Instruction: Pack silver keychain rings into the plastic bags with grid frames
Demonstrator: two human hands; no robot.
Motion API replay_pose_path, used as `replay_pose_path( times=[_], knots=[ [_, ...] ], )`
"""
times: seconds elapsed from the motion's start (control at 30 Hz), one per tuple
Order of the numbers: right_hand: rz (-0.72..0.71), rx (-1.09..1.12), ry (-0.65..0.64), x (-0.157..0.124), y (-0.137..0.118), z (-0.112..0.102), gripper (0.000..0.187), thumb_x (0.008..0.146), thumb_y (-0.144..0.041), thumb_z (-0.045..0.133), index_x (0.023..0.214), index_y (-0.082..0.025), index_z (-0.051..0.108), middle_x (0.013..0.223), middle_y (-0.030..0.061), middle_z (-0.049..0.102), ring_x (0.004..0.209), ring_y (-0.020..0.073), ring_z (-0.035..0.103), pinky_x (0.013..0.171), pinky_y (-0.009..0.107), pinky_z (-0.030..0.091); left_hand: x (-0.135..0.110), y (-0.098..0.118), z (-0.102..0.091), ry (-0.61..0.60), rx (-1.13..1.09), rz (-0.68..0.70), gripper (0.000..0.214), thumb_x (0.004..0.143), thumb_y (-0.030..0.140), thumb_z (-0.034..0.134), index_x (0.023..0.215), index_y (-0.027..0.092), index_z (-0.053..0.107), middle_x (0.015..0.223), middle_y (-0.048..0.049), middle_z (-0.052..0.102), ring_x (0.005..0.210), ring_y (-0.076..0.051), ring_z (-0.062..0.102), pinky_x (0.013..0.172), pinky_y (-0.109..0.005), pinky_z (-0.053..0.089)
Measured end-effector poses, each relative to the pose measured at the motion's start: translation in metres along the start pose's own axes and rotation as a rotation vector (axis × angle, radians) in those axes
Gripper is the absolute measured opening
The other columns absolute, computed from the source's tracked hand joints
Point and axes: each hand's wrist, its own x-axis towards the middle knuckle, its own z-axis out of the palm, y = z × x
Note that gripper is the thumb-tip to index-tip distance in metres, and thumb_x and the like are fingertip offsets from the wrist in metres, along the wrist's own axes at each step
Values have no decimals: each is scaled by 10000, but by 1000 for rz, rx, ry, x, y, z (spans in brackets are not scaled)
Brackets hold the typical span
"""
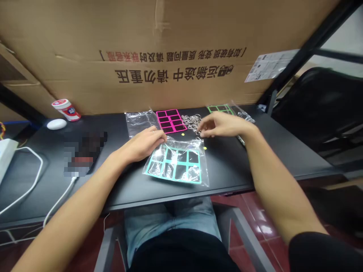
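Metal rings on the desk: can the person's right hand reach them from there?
Most likely yes: the right hand is at the right edge of the metal rings, and nothing seems to cover them or block the way.

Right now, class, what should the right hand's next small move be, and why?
Probably, the right hand should pinch one of the metal rings: it is at their heap's edge, while the left hand rests at the top of the clear bag around the turquoise grid.
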Motion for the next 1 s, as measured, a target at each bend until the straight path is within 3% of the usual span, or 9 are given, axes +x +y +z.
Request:
replay_pose_path(
  times=[0.07,0.2,0.33,0.53,0.7,0.8,1.0],
  knots=[
    [56,-1,-142,-3,2,2,238,876,-385,877,1053,-229,849,855,40,849,746,239,791,714,368,628,0,0,0,13,0,-3,267,1198,308,439,1161,234,693,1091,-75,694,1078,-236,652,930,-375,539],
    [124,-147,-125,1,-5,12,200,838,-350,920,958,-223,823,822,39,849,703,233,799,707,360,626,-1,0,-1,-10,-12,47,252,1191,292,465,1178,242,712,1129,-76,724,1104,-233,654,941,-374,543],
    [108,-187,-164,4,-14,17,78,851,-240,849,922,-229,817,827,36,855,721,240,805,707,360,622,-3,3,-2,-63,-26,80,247,1169,219,458,1187,235,703,1163,-75,750,1113,-226,658,954,-373,535],
    [26,-351,-95,1,-28,26,147,811,-160,814,945,-218,828,907,54,866,859,252,811,787,346,605,-3,7,-2,-133,-76,51,280,1051,109,490,1206,236,685,1195,-60,762,1084,-208,700,955,-353,539],
    [10,-560,-14,5,-39,39,129,827,-128,761,906,-190,842,808,101,823,835,289,790,765,362,551,-3,11,-6,-205,-106,33,196,1005,189,603,1183,223,681,1204,-74,749,1083,-232,690,962,-371,545],
    [-65,-440,45,6,-38,40,186,873,-140,714,952,-189,875,838,95,845,849,272,803,817,355,567,-2,11,-6,-207,-126,59,125,1071,247,585,1157,223,673,1200,-77,742,1118,-237,682,1002,-383,539],
    [-109,221,235,4,-45,47,234,950,-407,813,1022,-197,885,908,92,872,781,249,823,798,376,679,-1,12,-5,-112,-72,78,165,1158,290,507,1144,224,657,1174,-86,730,1076,-226,679,951,-372,532]
  ],
)
